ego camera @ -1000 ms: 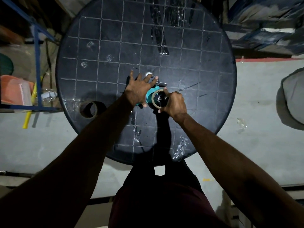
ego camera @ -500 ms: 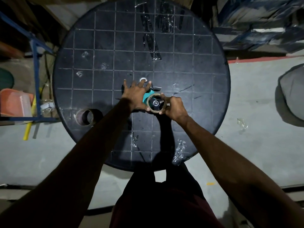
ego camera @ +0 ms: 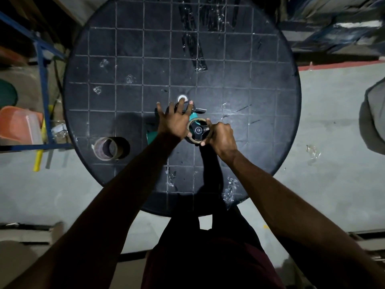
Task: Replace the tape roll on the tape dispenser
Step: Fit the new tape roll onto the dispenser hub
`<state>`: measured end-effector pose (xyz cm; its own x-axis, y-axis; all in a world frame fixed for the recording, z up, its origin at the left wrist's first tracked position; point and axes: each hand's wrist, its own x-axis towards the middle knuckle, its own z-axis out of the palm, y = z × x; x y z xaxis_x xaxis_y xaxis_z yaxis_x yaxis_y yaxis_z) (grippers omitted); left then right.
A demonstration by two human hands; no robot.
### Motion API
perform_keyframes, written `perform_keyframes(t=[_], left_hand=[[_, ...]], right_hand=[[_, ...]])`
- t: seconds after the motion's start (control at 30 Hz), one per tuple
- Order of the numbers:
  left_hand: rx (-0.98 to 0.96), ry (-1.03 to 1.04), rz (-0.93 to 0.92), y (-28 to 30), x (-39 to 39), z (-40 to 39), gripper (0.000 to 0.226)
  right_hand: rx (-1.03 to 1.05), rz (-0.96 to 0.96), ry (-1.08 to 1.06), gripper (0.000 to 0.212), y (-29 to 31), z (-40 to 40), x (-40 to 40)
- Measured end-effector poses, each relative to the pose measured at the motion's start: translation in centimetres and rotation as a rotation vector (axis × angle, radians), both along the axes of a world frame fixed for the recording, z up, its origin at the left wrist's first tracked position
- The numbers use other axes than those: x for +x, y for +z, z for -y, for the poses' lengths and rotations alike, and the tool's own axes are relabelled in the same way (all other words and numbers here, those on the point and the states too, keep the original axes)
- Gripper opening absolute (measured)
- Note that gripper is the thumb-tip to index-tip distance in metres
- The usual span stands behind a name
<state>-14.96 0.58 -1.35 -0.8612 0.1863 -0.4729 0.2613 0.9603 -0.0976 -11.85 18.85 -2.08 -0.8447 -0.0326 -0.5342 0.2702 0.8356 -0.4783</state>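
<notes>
A teal tape dispenser (ego camera: 192,117) lies on its side on the round dark table (ego camera: 260,97). Its black three-spoke hub (ego camera: 198,129) carries a thin brown cardboard ring (ego camera: 190,127), an almost bare core. My left hand (ego camera: 174,119) presses flat on the dispenser body with spread, straight fingers. My right hand (ego camera: 220,135) curls round the right side of the ring, thumb and fingertips on its rim. A fuller tape roll (ego camera: 106,148) stands apart at the table's left edge.
Strips and crumpled scraps of clear tape (ego camera: 230,189) stick to the table. A blue metal rack (ego camera: 42,65) with an orange plastic container (ego camera: 19,125) stands at the left. My legs are under the table's near edge. Concrete floor surrounds the table.
The ring on the hub has turned to face the camera more squarely. My right hand has shifted its grip round the ring's right side. My left hand stays pressed on the dispenser.
</notes>
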Motion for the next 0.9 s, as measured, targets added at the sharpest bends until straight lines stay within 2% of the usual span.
perform_keyframes(t=[0.07, 0.37, 0.53, 0.63, 0.7, 0.77, 0.83, 0.9], left_hand=[[-0.002, 0.004, 0.004, 0.0, -0.1, -0.1, 0.115], [0.019, 0.012, -0.009, 0.6, -0.1, -0.3, 0.102], [0.048, 0.002, -0.047, 0.5, 0.2, 0.0, 0.099], [0.091, 0.031, 0.021, 0.8, -0.1, 0.0, 0.097], [0.115, 0.056, 0.082, 1.3, -0.6, -0.2, 0.096], [0.133, 0.066, 0.141, 1.8, -0.9, -0.2, 0.097], [0.137, 0.057, 0.153, 2.0, -0.9, -0.1, 0.102], [0.15, 0.059, 0.145, 2.1, -0.8, 0.0, 0.106]], right_hand=[[0.004, -0.029, -0.014, 0.032, -0.7, -0.1, 0.3], [-0.039, -0.061, -0.153, 0.029, -1.2, 0.3, 1.3], [-0.036, -0.05, -0.152, 0.056, -1.4, 0.3, 1.6], [-0.145, -0.053, -0.196, 0.073, -0.5, 0.1, 1.8], [-0.289, -0.039, -0.329, 0.07, -0.1, -0.6, 1.7], [-0.369, -0.024, -0.477, 0.058, 0.0, -1.3, 1.5], [-0.387, 0.013, -0.509, 0.054, 0.0, -1.7, 1.2], [-0.386, 0.048, -0.443, 0.051, -0.1, -1.4, 1.1]])
